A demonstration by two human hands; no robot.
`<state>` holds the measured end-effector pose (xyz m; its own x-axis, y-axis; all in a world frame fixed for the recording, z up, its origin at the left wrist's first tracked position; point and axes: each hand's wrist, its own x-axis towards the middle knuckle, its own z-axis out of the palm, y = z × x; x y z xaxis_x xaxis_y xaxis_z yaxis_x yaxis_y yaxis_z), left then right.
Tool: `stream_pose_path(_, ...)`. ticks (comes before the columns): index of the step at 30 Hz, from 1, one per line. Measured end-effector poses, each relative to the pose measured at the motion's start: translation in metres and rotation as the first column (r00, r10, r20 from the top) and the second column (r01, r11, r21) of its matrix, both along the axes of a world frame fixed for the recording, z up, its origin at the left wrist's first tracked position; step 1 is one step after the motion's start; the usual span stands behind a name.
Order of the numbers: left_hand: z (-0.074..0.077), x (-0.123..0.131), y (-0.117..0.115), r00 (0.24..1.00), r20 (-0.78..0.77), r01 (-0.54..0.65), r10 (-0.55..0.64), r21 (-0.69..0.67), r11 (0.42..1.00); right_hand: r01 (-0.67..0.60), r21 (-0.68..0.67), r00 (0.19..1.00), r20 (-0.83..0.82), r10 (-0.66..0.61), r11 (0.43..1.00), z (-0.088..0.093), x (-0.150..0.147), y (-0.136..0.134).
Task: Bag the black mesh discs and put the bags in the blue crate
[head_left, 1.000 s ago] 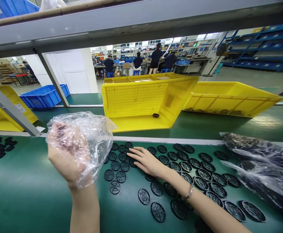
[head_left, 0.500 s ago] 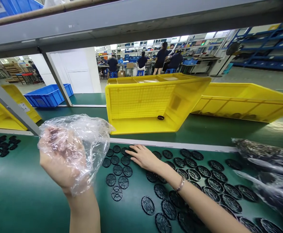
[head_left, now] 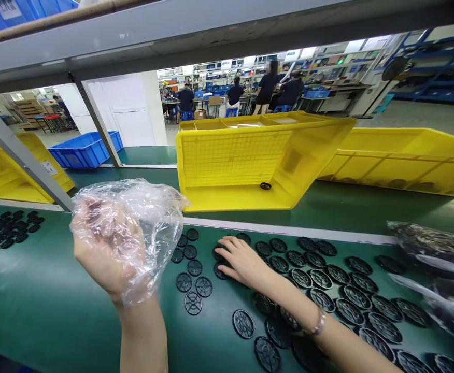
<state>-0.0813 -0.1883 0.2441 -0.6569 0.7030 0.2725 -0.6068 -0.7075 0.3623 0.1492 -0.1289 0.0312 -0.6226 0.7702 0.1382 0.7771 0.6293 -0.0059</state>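
Observation:
My left hand (head_left: 106, 246) is raised above the green belt (head_left: 36, 300), palm up, with a clear plastic bag (head_left: 149, 228) draped over it and its fingers curled into the film. My right hand (head_left: 242, 261) lies on the belt among several flat round black grille discs (head_left: 320, 298), its fingers bent over two of them (head_left: 219, 256). Loose discs (head_left: 193, 302) lie just left of that hand. More discs run to the right along my forearm.
A tipped yellow crate (head_left: 246, 166) with one disc inside stands behind the belt, a second yellow crate (head_left: 409, 160) to its right. A bag of black discs (head_left: 433, 259) lies at the right edge. Another disc cluster (head_left: 9, 230), a blue bin (head_left: 85, 150), and people stand farther off.
My right hand has drawn back to the right and its fingers have curled onto discs it was lying flat on. The left hand with the bag stays raised.

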Motion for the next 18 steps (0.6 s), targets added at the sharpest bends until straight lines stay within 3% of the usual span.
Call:
stream_pose_path(3, 0.004, 0.006, -0.002, 0.997, 0.066, 0.032, -0.031, -0.02, 0.999, -0.045, 0.009, 0.999, -0.027, 0.045, 0.999, 0.006, 0.001, -0.009)
stream_pose_path(7, 0.007, 0.011, -0.003, 0.998, 0.063, 0.033, -0.028, -0.082, 0.996, -0.181, -0.078, 0.983, -0.056, 0.177, 0.98, 0.01, -0.022, -0.027)
stream_pose_path(12, 0.007, 0.006, -0.004, 0.993, 0.115, -0.012, 0.024, -0.099, 0.995, -0.172, -0.194, 0.985, -0.051, 0.165, 0.966, 0.012, -0.021, -0.038)
stream_pose_path(18, 0.011, 0.006, -0.005, 0.988, 0.156, 0.027, -0.005, -0.14, 0.99, -0.27, -0.127, 0.958, -0.139, 0.253, 0.954, 0.012, -0.045, -0.051)
